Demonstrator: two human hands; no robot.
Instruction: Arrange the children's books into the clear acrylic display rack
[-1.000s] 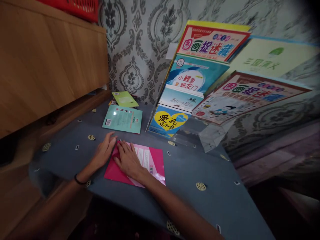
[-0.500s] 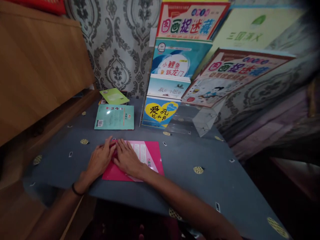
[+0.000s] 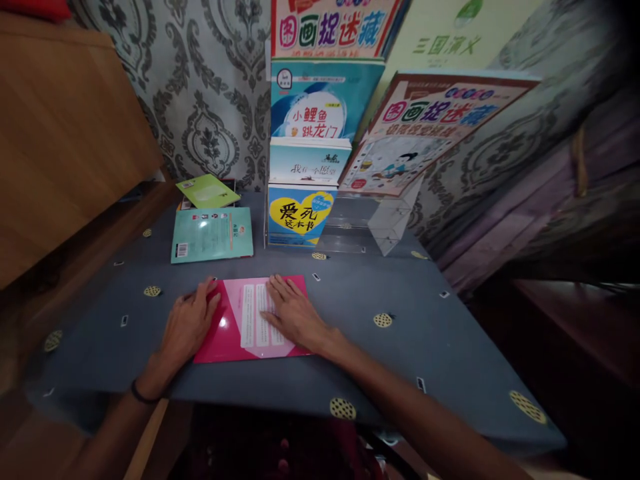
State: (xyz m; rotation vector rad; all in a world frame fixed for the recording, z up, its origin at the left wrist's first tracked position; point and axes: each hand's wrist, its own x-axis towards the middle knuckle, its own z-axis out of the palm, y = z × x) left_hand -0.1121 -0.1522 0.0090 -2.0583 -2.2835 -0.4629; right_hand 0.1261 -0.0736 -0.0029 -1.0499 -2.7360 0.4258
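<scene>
Pink booklet point(image 3: 235, 327) lies near the table point(image 3: 450, 333) edge, both hands apparently flat, unclenched, on it.

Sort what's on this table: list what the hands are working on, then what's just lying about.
In hand:
pink book, flat on the table
left hand, resting on its left edge
right hand, flat on its right half

Lying about:
teal book
green book
clear rack of upright books
heart book
grey cloth
</scene>
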